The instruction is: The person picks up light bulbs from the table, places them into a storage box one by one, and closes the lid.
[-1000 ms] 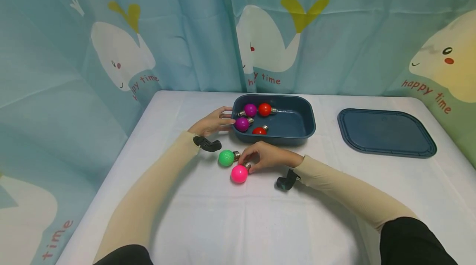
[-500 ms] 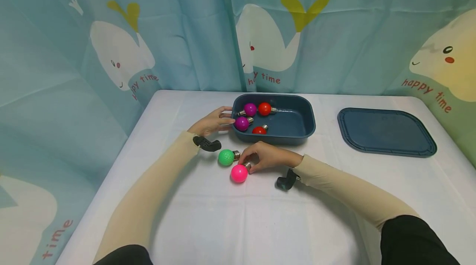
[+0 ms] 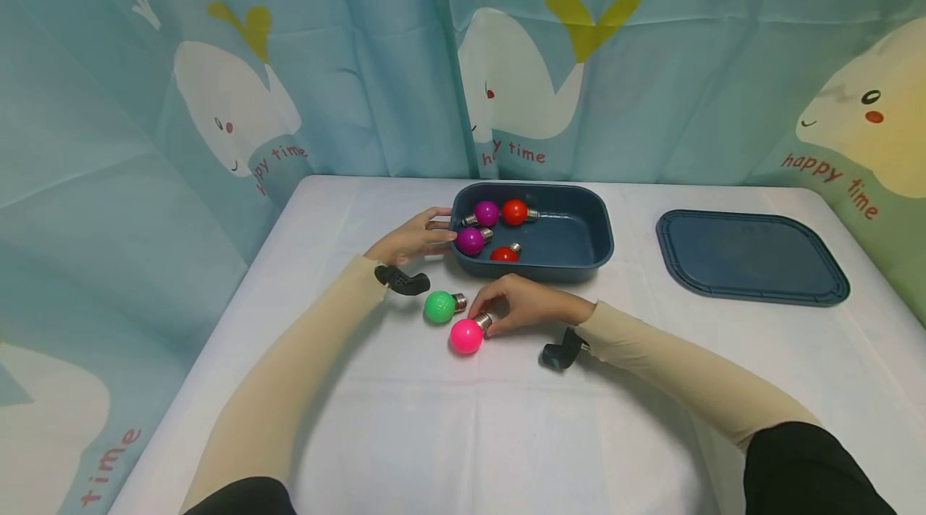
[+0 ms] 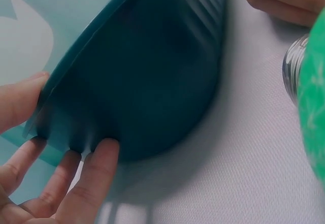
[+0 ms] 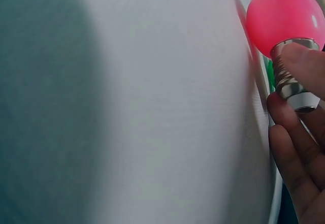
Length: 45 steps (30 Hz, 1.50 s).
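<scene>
My right hand holds a pink light bulb by its metal screw base. In the right wrist view the thumb lies over that base, on the pink bulb. A green light bulb lies on the table just left of it, its base pointing right. At the left end of a dark blue box, my left hand touches the wall with extended fingertips. The left wrist view has the thumb at the box's rim and the other fingers against the outer wall.
Inside the box lie two purple bulbs and two red bulbs, grouped to the left. A flat dark blue lid rests to the right on the white-covered table. A whale-print curtain hangs behind.
My right hand has shifted very slightly right, with the pink bulb's base turning a little the same way. The left hand, box and green bulb stay in place.
</scene>
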Available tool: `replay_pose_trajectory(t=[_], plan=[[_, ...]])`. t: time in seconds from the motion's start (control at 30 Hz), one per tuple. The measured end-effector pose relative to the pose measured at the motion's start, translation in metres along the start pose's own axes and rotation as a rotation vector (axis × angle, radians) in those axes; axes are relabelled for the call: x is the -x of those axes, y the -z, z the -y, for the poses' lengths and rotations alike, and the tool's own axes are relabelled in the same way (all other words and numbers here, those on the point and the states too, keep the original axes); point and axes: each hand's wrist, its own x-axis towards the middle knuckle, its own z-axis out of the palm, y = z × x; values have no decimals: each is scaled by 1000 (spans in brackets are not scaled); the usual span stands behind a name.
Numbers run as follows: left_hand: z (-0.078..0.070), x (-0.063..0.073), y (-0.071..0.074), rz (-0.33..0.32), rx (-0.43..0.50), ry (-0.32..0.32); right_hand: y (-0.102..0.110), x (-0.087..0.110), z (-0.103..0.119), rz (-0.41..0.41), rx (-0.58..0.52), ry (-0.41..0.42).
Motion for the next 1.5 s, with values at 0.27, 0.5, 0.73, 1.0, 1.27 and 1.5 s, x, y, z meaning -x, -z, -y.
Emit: replay_pose_trajectory(t=[0.27, 0.5, 0.73, 1.0, 1.27, 1.5], plan=[[-2, -1, -1, -5, -15, -12, 6, 6, -3, -16, -76, -8], [-4, -2, -2, 3, -21, -25, 11, 10, -2, -30, -143, -11], [-6, 0, -3, 3, -13, -33, 17, 14, 0, -25, -165, -37], [-4, -1, -3, 26, -5, -45, 26, 21, 8, -25, -186, -48], [1, 1, 0, 27, -7, -31, 31, 26, 17, -24, -180, -28], [5, 2, 3, 27, -9, -32, 37, 30, 25, -32, -150, -21]])
